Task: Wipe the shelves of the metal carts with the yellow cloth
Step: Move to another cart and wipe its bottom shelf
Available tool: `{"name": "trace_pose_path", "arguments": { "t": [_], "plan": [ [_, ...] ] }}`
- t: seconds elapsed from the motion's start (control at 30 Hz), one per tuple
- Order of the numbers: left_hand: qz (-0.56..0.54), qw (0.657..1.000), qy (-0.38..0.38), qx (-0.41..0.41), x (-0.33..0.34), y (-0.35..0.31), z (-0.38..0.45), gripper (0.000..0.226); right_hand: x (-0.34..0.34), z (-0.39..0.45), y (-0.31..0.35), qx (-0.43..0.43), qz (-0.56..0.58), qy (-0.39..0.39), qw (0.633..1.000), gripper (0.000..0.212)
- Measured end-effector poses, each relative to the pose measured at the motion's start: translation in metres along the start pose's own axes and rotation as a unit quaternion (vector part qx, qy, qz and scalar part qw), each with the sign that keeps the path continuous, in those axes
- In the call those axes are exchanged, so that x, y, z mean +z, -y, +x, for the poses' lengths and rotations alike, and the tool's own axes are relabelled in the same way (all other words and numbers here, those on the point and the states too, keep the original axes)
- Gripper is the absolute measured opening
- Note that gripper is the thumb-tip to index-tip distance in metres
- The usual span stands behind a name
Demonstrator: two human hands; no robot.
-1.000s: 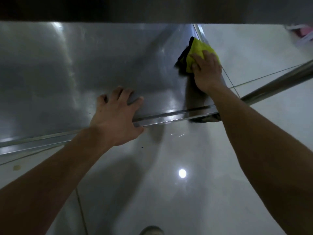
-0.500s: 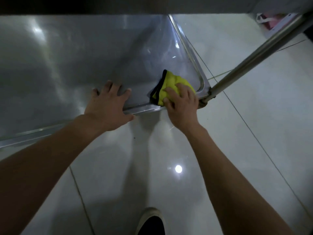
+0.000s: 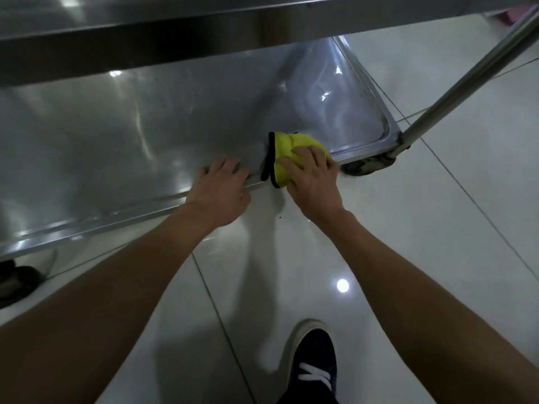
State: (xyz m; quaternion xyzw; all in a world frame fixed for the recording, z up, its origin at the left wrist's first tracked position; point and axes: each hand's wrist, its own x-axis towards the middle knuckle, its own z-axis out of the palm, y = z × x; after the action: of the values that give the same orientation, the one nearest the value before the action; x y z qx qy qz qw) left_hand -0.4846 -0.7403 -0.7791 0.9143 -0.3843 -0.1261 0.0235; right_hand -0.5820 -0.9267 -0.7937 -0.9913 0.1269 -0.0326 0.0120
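Curled right hand (image 3: pixel 313 179) clutches the bunched yellow cloth (image 3: pixel 287 148) against the front rim of the lower shelf (image 3: pixel 131 126).
Cloth sits near the shelf's right corner; left hand (image 3: pixel 218 189) rests just beside it, fingers spread flat over the same rim.

Yellow cloth (image 3: pixel 284 154) drawn forward
right hand (image 3: pixel 313 182) dragged it off the far side; it now overlaps the shelf (image 3: pixel 145 126)'s near rim

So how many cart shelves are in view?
2: a lower shelf under the yellow cloth, an upper shelf across the top of view. More may sit above, unseen.
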Motion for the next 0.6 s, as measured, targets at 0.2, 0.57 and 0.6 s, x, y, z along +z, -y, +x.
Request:
{"name": "trace_pose_path", "arguments": {
  "t": [0.2, 0.57, 0.6],
  "plan": [
    [-0.034, 0.999, 0.000, -0.006, -0.015, 0.005, -0.012, 0.047, -0.016, -0.012, 0.005, -0.014, 0.103, 0.008, 0.995, 0.040],
    [-0.063, 0.992, 0.099, 0.045, -0.125, -0.074, -0.072, 0.049, -0.153, -0.121, -0.023, 0.118, 0.249, 0.031, 0.961, 0.051],
    [-0.065, 0.990, 0.110, 0.058, -0.138, -0.084, -0.076, 0.049, -0.173, -0.130, -0.026, 0.120, 0.249, 0.026, 0.961, 0.052]
  ]
}}
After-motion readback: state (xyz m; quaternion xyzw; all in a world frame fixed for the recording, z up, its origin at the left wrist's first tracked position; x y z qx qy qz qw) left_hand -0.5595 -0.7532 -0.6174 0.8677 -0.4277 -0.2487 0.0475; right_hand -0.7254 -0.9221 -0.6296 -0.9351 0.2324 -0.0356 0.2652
